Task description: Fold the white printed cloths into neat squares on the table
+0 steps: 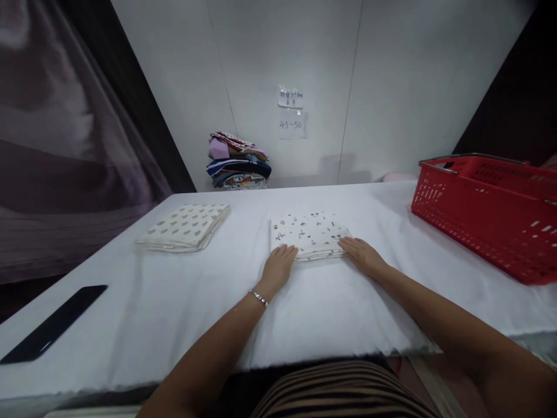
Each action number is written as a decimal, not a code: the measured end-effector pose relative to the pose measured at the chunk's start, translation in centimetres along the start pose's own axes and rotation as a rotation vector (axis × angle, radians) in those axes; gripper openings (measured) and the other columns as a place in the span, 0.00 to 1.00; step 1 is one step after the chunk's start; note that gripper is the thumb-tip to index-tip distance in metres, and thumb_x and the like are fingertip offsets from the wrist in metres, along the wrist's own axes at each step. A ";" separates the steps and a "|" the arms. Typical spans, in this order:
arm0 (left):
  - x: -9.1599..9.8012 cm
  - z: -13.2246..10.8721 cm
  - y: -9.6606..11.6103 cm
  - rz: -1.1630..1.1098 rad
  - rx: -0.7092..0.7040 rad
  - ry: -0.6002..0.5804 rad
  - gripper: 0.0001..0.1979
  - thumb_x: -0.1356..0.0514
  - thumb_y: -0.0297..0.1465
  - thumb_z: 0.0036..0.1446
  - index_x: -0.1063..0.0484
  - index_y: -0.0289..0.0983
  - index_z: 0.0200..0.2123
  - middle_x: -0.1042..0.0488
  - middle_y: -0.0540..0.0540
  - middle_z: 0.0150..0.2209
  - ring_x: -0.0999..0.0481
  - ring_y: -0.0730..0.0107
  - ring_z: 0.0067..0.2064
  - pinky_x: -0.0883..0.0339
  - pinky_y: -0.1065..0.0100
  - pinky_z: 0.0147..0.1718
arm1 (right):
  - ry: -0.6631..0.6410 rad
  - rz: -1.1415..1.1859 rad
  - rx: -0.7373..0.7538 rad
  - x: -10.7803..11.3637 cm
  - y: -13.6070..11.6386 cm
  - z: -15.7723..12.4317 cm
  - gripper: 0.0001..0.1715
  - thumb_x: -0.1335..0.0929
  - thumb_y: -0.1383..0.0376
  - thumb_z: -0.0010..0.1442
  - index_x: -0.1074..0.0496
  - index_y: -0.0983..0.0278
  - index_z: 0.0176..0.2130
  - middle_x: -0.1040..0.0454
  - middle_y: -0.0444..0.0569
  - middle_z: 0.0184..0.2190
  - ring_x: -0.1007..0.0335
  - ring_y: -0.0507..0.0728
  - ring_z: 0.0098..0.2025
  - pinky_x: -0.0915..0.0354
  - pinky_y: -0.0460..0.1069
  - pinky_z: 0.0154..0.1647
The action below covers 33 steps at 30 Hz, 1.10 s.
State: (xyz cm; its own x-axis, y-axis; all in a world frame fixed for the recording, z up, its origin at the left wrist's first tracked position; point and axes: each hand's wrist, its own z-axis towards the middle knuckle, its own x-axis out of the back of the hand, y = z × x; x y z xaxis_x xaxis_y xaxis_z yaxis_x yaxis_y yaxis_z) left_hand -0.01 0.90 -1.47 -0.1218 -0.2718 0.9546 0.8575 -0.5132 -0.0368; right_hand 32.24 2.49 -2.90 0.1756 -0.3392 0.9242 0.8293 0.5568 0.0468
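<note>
A folded white cloth [311, 233] with a small scattered print lies flat in the middle of the table. My left hand [279, 266] rests on its near left corner, fingers stretched out and pointing away from me. On the near right corner lies my right hand [362, 255], its fingers also extended and flat. Neither hand grips the cloth. To the left is a second folded cloth [187, 226], cream with rows of grey-green motifs, apart from both hands.
A red plastic basket [483, 215] stands at the right. A flat black object [54, 325] lies at the left front of the white-covered table [183, 325]. Behind the far edge, a stack of folded fabrics [238, 165] rises against the wall below handwritten paper signs [291, 125].
</note>
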 end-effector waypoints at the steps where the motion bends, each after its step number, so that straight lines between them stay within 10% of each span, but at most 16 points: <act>1: 0.0 -0.1 -0.1 -0.003 0.025 0.012 0.20 0.53 0.24 0.63 0.38 0.39 0.57 0.36 0.46 0.58 0.41 0.61 0.61 0.46 0.58 0.59 | 0.004 0.003 -0.002 0.0 0.0 0.0 0.23 0.43 0.67 0.65 0.38 0.60 0.59 0.35 0.52 0.58 0.42 0.60 0.60 0.40 0.62 0.56; 21: 0.5 -0.9 -1.6 -0.329 0.076 0.009 0.19 0.52 0.30 0.63 0.37 0.39 0.57 0.36 0.46 0.58 0.42 0.64 0.62 0.50 0.57 0.60 | -0.091 0.483 -0.225 0.4 0.8 0.8 0.27 0.39 0.53 0.62 0.33 0.61 0.56 0.38 0.52 0.59 0.49 0.63 0.63 0.44 0.62 0.60; 26: 1.5 -0.5 -2.9 -0.524 0.381 0.158 0.19 0.54 0.37 0.64 0.32 0.37 0.52 0.33 0.44 0.56 0.36 0.65 0.58 0.44 0.62 0.57 | 0.044 0.691 -0.646 1.1 1.0 1.9 0.26 0.37 0.52 0.59 0.29 0.61 0.52 0.30 0.50 0.53 0.34 0.63 0.54 0.34 0.56 0.51; 33: 1.6 1.3 -4.2 -0.660 0.792 -0.089 0.25 0.45 0.37 0.57 0.38 0.33 0.56 0.27 0.40 0.47 0.26 0.62 0.45 0.36 0.67 0.42 | -0.190 0.850 -0.989 2.4 0.6 4.1 0.42 0.30 0.57 0.52 0.43 0.67 0.62 0.27 0.58 0.46 0.29 0.57 0.33 0.31 0.49 0.25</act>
State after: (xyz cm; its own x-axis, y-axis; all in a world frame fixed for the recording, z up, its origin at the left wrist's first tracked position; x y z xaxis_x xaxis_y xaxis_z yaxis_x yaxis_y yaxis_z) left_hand -3.13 3.68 0.59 -0.6775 -0.0528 0.7336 0.7205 0.1530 0.6764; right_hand 31.02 5.11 0.87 0.8218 -0.0044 0.5698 0.5474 -0.2715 -0.7916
